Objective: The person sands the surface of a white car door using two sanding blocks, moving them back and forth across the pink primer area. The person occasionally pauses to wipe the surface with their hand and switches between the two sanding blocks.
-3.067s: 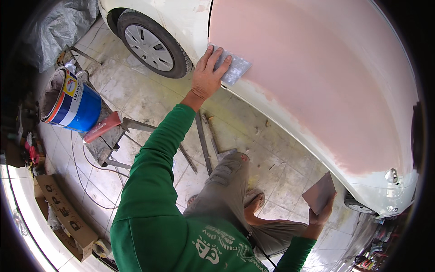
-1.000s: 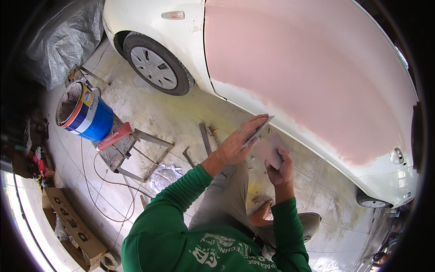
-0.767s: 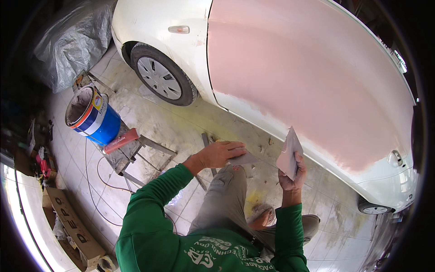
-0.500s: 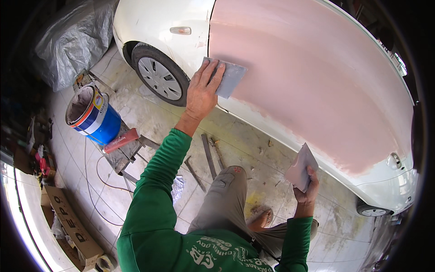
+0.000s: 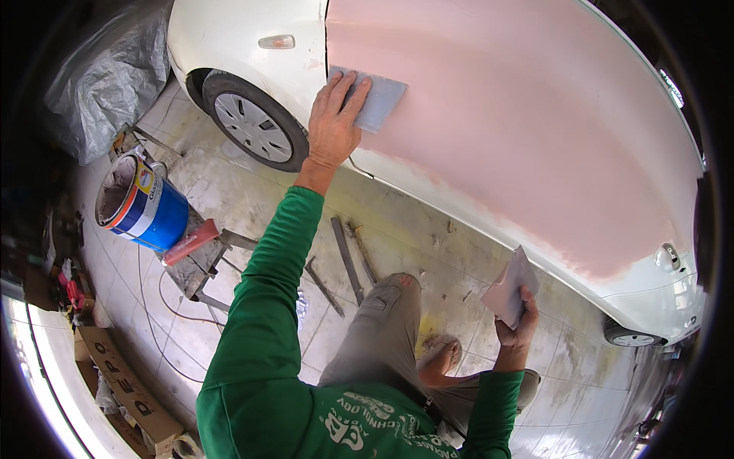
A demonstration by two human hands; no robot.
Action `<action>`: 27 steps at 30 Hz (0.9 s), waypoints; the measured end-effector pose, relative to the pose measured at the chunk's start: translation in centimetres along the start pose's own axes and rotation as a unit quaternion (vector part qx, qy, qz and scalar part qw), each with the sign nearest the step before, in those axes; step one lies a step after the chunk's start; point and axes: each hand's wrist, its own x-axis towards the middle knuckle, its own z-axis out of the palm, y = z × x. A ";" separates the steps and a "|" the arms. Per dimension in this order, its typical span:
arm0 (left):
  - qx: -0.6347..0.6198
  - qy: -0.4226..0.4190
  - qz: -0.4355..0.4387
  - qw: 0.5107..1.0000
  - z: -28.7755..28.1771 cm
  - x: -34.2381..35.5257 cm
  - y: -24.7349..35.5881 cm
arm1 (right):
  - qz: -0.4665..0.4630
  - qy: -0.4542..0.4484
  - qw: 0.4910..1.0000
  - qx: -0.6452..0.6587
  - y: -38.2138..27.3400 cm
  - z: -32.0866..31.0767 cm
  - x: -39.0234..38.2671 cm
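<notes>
I see my left hand (image 5: 334, 122) pressing a grey spreader blade (image 5: 376, 102) flat against the pink-filled door (image 5: 520, 130) of the white car (image 5: 237, 30), while my right hand (image 5: 517, 325) pinches a pink-smeared board (image 5: 510, 286) beside my knee.

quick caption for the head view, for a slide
Left hand presses a grey spreader on the car's pink-filled door; right hand holds a board.
</notes>
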 end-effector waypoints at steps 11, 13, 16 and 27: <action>-0.025 -0.076 -0.067 0.995 6.8 -17.1 0.5 | 0.013 -0.053 0.998 -0.036 -0.7 -2.0 -0.7; -0.031 -0.114 -0.078 0.990 6.5 -17.6 0.7 | 0.015 -0.053 0.998 -0.037 -0.6 -1.5 -0.7; -0.126 -0.198 -0.140 0.962 4.3 -17.5 2.6 | 0.023 -0.066 0.997 -0.033 -0.1 0.0 -0.7; -0.491 -0.337 -0.070 0.801 -8.7 -9.6 18.5 | 0.076 -0.149 0.984 0.068 4.8 4.6 3.0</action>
